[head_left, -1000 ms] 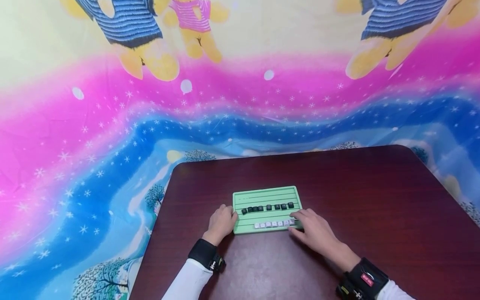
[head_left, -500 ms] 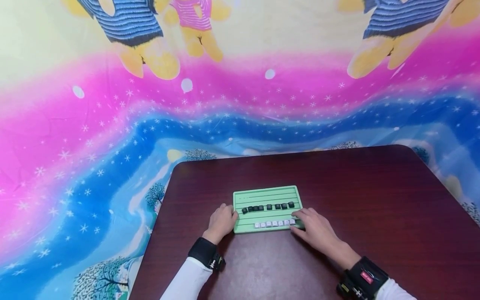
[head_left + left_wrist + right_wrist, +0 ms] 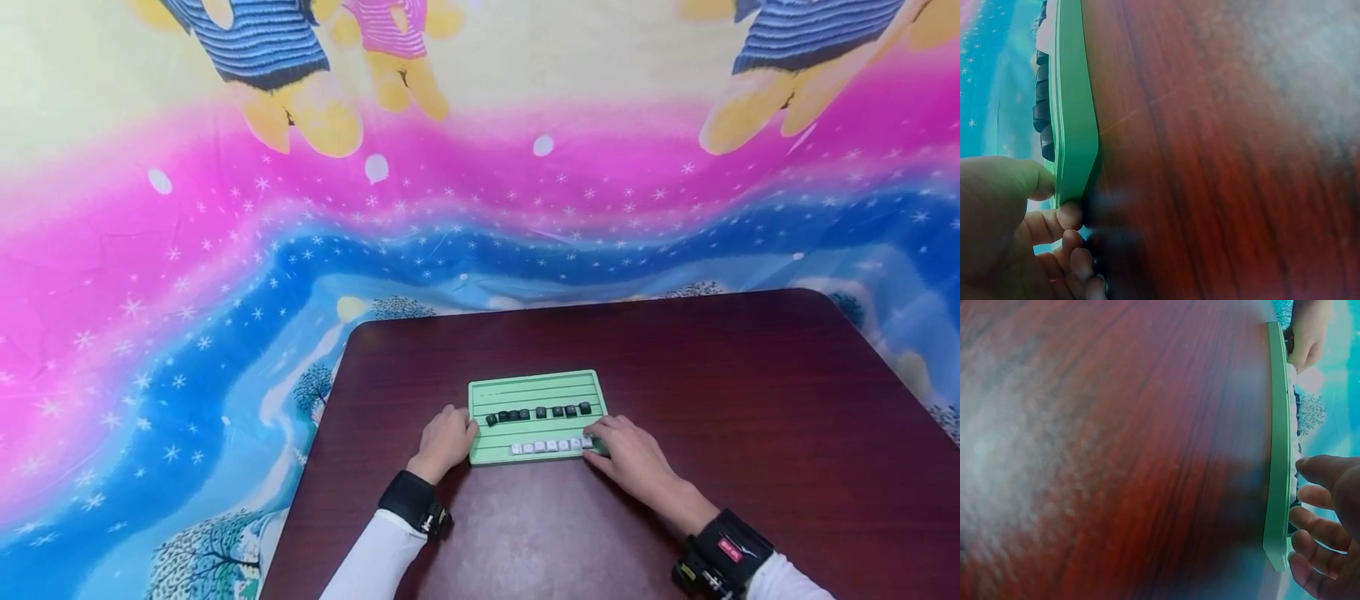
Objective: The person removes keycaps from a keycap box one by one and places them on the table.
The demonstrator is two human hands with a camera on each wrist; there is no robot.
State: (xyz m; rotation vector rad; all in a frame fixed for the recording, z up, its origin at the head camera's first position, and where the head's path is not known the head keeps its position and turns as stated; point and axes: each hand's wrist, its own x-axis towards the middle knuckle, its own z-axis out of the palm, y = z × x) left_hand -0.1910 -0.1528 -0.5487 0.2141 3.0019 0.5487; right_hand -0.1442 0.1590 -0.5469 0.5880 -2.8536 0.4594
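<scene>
A light-green ridged tray (image 3: 540, 385) lies on the table. Along its middle runs a row of black keycaps (image 3: 541, 412), with gaps between some of them. Nearer the front edge, white keycaps (image 3: 539, 447) stand side by side in a row. My left hand (image 3: 444, 442) holds the tray's left end, thumb on top and fingers at the side, as the left wrist view shows. At the row's right end, my right hand (image 3: 633, 458) pinches the last white keycap (image 3: 587, 443) between thumb and index finger. Its other fingers (image 3: 1310, 553) lie by the tray's right end.
The dark reddish-brown table (image 3: 720, 375) extends around the tray, with rounded far corners. Behind it hangs a colourful cloth (image 3: 480, 183) printed with bears and snowflakes. Black camera straps (image 3: 408, 502) circle both wrists.
My right thumb and index finger have shifted slightly right along the white row. The left hand keeps its hold on the tray, and the keycap rows look the same.
</scene>
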